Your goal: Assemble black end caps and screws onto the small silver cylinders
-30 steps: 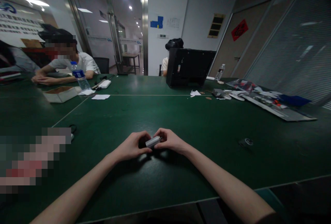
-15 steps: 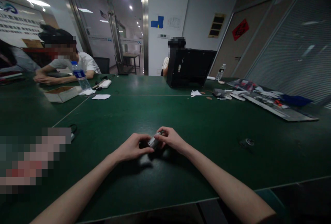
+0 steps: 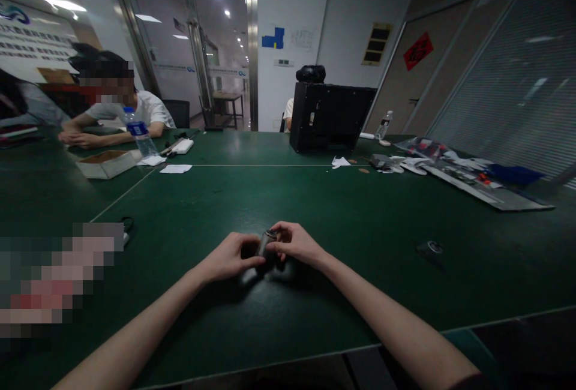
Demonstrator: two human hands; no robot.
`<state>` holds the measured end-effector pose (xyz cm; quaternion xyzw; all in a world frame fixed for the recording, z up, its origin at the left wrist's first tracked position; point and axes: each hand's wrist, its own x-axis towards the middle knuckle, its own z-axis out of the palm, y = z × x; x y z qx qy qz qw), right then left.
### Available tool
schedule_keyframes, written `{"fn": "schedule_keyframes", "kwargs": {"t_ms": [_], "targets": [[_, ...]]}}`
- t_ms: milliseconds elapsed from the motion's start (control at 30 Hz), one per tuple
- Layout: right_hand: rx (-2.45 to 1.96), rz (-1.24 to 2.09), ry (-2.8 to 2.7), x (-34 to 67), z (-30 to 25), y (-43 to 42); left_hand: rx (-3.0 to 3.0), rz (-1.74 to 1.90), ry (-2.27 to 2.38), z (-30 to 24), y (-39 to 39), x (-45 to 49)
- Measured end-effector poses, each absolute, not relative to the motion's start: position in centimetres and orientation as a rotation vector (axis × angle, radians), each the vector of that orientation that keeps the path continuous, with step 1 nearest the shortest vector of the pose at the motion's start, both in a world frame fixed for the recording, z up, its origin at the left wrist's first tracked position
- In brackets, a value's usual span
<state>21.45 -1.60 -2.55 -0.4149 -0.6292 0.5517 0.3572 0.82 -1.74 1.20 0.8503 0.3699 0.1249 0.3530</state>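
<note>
Both hands [image 3: 263, 253] hold metal cylinder [image 3: 264, 243]

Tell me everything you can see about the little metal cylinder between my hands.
The metal cylinder is small, grey and smooth, with a dull sheen. It is tilted, with its round upper end leaning away from the camera and catching a little light. The left hand grips its lower part with the fingertips, and the right hand pinches its top. It is held low over the green table. The fingers hide whether its base touches the surface. No markings can be made out.
</note>
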Motion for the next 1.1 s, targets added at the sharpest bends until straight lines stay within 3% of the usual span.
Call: {"fn": "schedule_keyframes", "kwargs": {"t_ms": [300,633,1100], "targets": [[-0.968,1.509,-1.786,21.8,-2.2,-1.9,2.274,0.305,0.919,0.2,-1.2,0.0],[-1.075,1.092,-1.964,21.5,-2.4,-2.0,2.351,0.344,0.893,0.7,-1.4,0.6],[-0.966,1.065,-2.051,21.6,-2.3,-2.1,2.293,0.355,0.877,0.5,-1.1,0.6]]}}
